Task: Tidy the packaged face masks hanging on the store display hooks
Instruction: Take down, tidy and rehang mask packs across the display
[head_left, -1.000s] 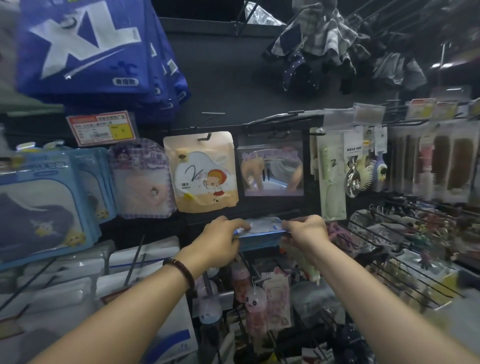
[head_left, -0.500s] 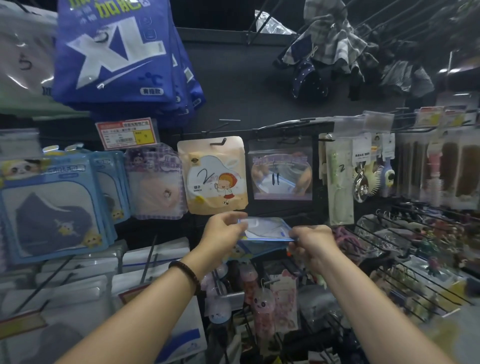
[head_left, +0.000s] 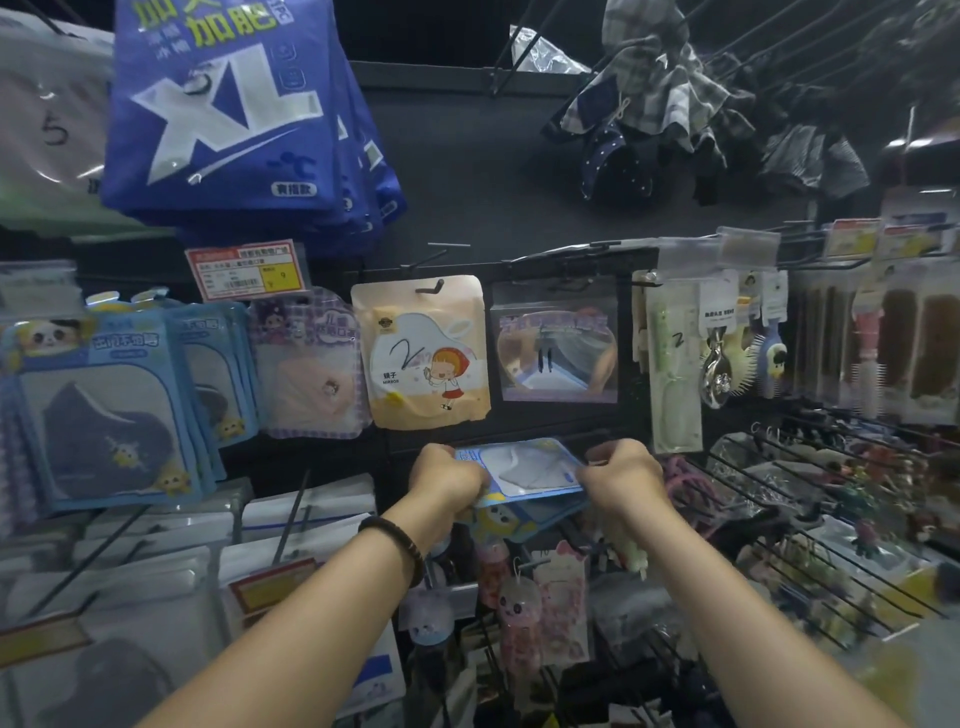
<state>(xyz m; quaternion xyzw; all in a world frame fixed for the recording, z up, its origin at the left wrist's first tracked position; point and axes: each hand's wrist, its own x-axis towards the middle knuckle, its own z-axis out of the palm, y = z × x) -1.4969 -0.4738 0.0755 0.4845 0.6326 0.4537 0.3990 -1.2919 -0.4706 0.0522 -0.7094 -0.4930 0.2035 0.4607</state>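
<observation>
A light-blue packaged face mask (head_left: 524, 470) with a clear window is held flat, tilted toward me, below the hanging packs. My left hand (head_left: 448, 480) grips its left edge and my right hand (head_left: 621, 475) pinches its right edge. More blue mask packs (head_left: 98, 405) hang on hooks at the left, a purple checked mask pack (head_left: 309, 364) hangs beside them, and an orange mirror pack (head_left: 421, 353) hangs just above my hands. A second blue pack (head_left: 511, 519) with a panda print shows under the held one.
Big blue XL packs (head_left: 228, 109) hang top left above a price tag (head_left: 247, 273). Combs and brushes (head_left: 727, 343) hang at the right, wire hooks with trinkets (head_left: 831, 499) jut out lower right. White packs (head_left: 156, 551) lie stacked lower left.
Both hands have lifted the blue mask pack slightly and tipped its face up toward me. The camera has moved closer to the display.
</observation>
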